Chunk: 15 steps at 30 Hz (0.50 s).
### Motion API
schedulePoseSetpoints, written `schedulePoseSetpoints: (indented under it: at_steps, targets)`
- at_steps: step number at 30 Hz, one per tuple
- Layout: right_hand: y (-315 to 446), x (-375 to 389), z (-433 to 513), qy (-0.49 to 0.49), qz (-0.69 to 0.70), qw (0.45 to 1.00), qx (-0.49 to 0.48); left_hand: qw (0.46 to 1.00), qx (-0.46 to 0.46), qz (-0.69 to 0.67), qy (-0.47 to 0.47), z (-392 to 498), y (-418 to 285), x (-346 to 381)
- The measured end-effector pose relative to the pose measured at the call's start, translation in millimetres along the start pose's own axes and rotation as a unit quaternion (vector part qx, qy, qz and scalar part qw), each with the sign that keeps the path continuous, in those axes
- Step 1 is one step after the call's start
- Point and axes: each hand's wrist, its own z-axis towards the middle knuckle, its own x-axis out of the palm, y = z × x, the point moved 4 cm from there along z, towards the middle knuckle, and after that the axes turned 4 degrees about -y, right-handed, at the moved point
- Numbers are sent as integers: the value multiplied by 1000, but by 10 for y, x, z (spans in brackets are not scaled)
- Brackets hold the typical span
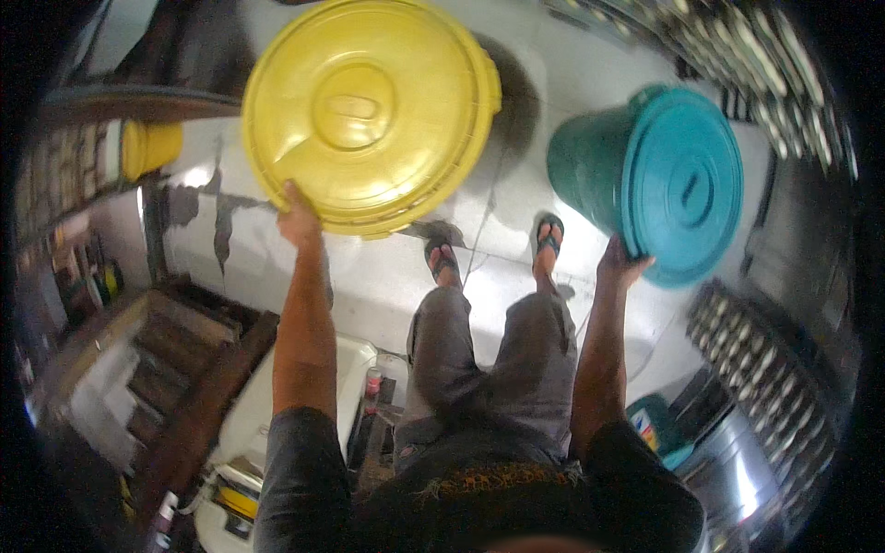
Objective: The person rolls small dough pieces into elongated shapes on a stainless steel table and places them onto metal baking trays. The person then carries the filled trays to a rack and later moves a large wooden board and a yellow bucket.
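Observation:
With my left hand (301,220) I grip the near left rim of a large round yellow plastic lid (415,110); what it sits on is mostly hidden beneath it. My right hand (620,264) is closed on the lower rim of a green plastic bucket (594,162), which is tilted and has a round teal lid (684,186) on it. The yellow lid and the bucket are apart, one on each side of my feet in dark flip-flops.
A smaller yellow container (148,148) stands at the left. A wooden frame (207,387) and a whitish plastic tub (276,394) lie at lower left. Racks with rows of blurred shiny items (753,373) line the right, beside a dark green container (653,422). Pale tiled floor (373,297) has dark patches.

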Motion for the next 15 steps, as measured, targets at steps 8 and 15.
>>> schedulePoseSetpoints:
  at_steps: [8, 15]
  targets:
    - [-423, 1148, -1090, 382, -372, 845, 48, 982, -108, -158, 0, -163, -174, 89]
    - [-1328, 2990, -2003, 458, -404, 784, -108, 990, -102, -90, -35, -212, -348, 6]
